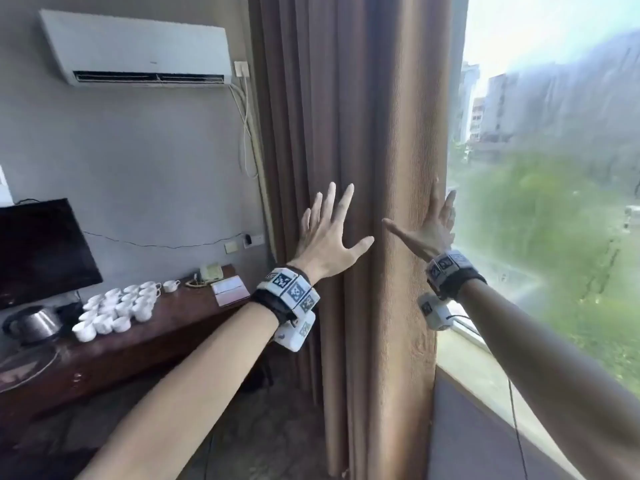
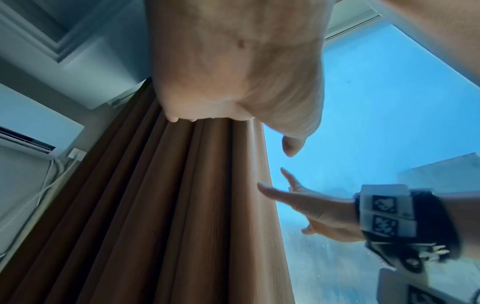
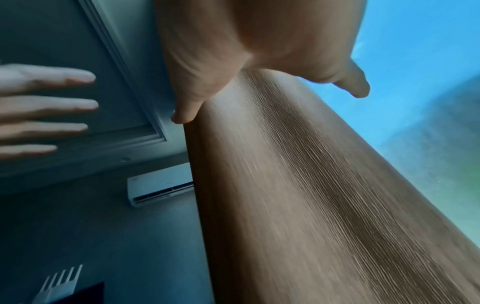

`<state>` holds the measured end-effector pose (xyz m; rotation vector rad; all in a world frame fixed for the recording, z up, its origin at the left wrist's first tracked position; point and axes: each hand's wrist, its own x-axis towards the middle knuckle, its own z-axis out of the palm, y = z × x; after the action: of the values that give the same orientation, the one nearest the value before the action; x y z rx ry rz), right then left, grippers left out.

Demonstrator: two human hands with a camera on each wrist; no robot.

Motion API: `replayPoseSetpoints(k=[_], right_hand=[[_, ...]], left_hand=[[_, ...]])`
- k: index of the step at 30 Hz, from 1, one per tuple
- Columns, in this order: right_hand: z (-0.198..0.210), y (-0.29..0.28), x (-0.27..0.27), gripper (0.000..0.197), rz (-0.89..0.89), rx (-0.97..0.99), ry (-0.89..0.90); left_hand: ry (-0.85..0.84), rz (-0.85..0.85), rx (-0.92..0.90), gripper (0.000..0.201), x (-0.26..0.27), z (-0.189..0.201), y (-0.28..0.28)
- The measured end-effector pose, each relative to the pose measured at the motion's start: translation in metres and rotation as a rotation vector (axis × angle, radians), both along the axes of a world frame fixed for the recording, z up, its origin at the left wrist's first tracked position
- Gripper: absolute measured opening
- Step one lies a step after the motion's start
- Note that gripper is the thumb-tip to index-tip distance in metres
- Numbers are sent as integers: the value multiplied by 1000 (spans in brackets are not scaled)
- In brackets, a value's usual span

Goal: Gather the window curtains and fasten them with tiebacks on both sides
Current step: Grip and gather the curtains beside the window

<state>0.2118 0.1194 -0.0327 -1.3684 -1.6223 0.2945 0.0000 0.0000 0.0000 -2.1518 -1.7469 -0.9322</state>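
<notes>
A brown pleated curtain [image 1: 349, 133] hangs gathered in folds at the left side of the window [image 1: 554, 168]. My left hand [image 1: 329, 233] lies flat with spread fingers on the front folds. My right hand [image 1: 433, 230] is open too, its fingers straight along the curtain's window-side edge and its thumb pointing left across the front. The left wrist view shows the curtain [image 2: 182, 205] from below, with the right hand [image 2: 311, 205] at its edge. In the right wrist view the curtain fabric [image 3: 311, 195] fills the frame, the left hand's fingers [image 3: 52, 107] at far left. No tieback is visible.
An air conditioner [image 1: 138, 50] hangs on the grey wall at left. Below stands a dark wooden sideboard [image 1: 145, 344] with several white cups [image 1: 117, 306], a kettle [image 1: 33, 323], a telephone [image 1: 211, 271] and a TV [image 1: 41, 251]. The window sill [image 1: 485, 375] runs at lower right.
</notes>
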Motion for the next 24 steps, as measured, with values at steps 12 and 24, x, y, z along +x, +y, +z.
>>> replayPoseSetpoints(k=[12, 24], right_hand=[[-29, 226, -89, 136, 329, -54, 59], [-9, 297, -190, 68, 909, 47, -291]], left_hand=[[-355, 88, -105, 136, -47, -35, 181], [-736, 530, -23, 177, -138, 16, 391]])
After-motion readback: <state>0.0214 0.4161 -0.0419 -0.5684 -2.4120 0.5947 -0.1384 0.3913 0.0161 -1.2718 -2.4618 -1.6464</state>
